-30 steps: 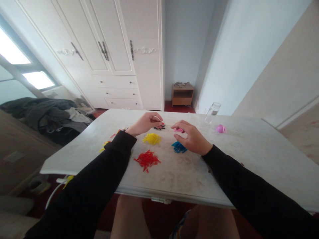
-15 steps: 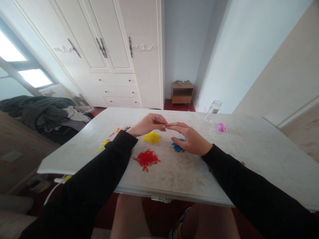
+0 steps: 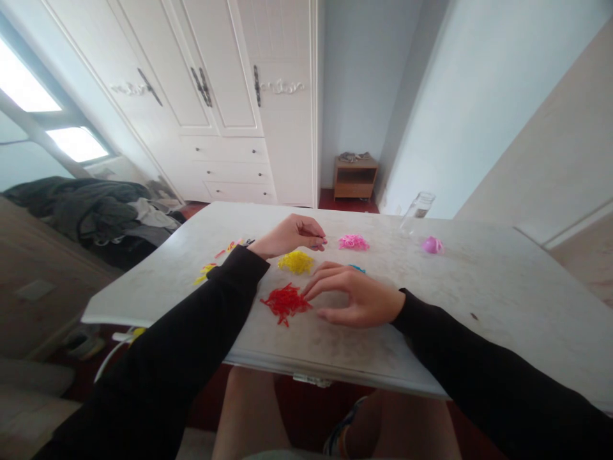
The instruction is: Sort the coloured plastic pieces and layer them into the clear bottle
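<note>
Red pile (image 3: 286, 303), toward table's (image 3: 368, 358) near edge, lies left of right hand (image 3: 361, 295), fingers parted, seemingly empty; left hand (image 3: 291, 236) pinched, contents unclear.

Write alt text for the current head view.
A person's right hand is open at the edge of a red pile on a table; the left hand, pinched closed, is near a yellow pile and a pink pile.
</note>
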The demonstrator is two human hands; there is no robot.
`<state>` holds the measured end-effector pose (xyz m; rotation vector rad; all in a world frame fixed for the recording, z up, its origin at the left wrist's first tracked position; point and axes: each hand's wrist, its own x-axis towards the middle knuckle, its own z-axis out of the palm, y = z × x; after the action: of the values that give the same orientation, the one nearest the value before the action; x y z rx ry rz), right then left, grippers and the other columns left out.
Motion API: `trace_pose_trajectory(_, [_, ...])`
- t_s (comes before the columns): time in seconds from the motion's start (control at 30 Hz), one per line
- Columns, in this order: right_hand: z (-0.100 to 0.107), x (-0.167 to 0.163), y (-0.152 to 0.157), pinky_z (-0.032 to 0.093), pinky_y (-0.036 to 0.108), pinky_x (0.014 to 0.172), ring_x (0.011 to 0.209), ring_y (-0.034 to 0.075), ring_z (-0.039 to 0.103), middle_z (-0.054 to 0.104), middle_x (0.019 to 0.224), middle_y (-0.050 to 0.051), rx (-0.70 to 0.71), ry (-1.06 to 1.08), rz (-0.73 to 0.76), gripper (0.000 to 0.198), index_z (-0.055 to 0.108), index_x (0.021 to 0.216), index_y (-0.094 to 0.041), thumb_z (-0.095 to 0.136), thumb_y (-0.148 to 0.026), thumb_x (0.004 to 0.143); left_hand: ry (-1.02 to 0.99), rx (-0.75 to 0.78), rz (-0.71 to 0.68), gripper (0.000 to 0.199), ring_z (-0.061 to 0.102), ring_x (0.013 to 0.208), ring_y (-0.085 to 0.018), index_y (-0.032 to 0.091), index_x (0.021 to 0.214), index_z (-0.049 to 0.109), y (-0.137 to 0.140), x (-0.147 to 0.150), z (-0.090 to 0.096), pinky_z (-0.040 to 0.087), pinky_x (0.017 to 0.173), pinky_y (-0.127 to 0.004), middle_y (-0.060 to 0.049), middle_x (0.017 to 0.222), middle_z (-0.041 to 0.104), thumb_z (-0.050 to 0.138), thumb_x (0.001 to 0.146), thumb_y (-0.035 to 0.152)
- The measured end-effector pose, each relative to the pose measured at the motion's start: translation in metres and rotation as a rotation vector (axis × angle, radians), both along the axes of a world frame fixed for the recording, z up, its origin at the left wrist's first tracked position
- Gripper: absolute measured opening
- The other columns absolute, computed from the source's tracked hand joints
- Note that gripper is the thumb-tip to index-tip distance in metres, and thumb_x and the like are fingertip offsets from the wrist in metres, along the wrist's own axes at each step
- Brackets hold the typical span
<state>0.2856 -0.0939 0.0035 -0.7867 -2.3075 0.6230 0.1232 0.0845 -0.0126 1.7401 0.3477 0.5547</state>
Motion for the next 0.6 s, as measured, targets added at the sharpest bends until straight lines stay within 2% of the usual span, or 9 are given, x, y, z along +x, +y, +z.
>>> trace_pose_trajectory(0.1, [-0.004, -0.008, -0.001, 0.054, 0.041, 0.109, 0.115, 0.022, 0.069, 0.078, 0.118, 0.006, -0.034, -0.071, 0.094, 0.027, 0.077, 0.115, -0.024, 0.073, -0.020, 0.088, -0.004, -0.012, -0.001, 0.038, 0.078, 0.077, -0.019, 0.012, 0.089, 0.074, 0.000, 0.000, -0.001, 0.064, 0.076, -0.033, -0.010, 0.086, 0.080, 0.094, 0.071, 0.039])
trace_pose_trajectory(0.17, [-0.006, -0.009, -0.001, 0.052, 0.043, 0.112, 0.121, 0.023, 0.067, 0.076, 0.125, 0.006, -0.005, -0.096, 0.071, 0.029, 0.076, 0.116, -0.025, 0.073, -0.019, 0.088, -0.001, -0.012, 0.000, 0.037, 0.078, 0.079, -0.019, 0.012, 0.090, 0.074, 0.000, -0.001, -0.001, 0.064, 0.077, -0.033, -0.010, 0.087, 0.080, 0.093, 0.073, 0.039])
trace_pose_trajectory(0.27, [-0.009, -0.005, 0.001, 0.051, 0.048, 0.112, 0.123, 0.025, 0.065, 0.074, 0.129, 0.008, 0.084, -0.076, -0.130, 0.022, 0.076, 0.110, -0.025, 0.068, -0.017, 0.091, 0.006, -0.002, -0.008, 0.033, 0.077, 0.082, -0.018, 0.012, 0.091, 0.075, 0.000, -0.002, -0.001, 0.063, 0.078, -0.031, -0.009, 0.089, 0.080, 0.090, 0.077, 0.037])
trace_pose_trajectory(0.43, [-0.010, 0.013, 0.009, 0.051, 0.052, 0.107, 0.115, 0.028, 0.065, 0.073, 0.120, 0.011, 0.222, -0.018, -0.483, 0.019, 0.074, 0.104, -0.021, 0.065, -0.015, 0.090, 0.025, -0.007, -0.067, 0.030, 0.075, 0.078, -0.014, 0.013, 0.097, 0.075, -0.002, -0.003, 0.001, 0.059, 0.073, -0.025, -0.008, 0.088, 0.081, 0.089, 0.079, 0.033])
trace_pose_trajectory(0.6, [-0.010, 0.023, 0.014, 0.049, 0.053, 0.106, 0.114, 0.030, 0.064, 0.072, 0.122, 0.010, 0.221, -0.063, -0.567, 0.023, 0.074, 0.105, -0.023, 0.065, -0.013, 0.087, 0.059, -0.083, -0.114, 0.034, 0.078, 0.088, -0.019, 0.013, 0.101, 0.073, -0.006, -0.003, 0.002, 0.062, 0.082, -0.031, -0.011, 0.095, 0.082, 0.089, 0.080, 0.035])
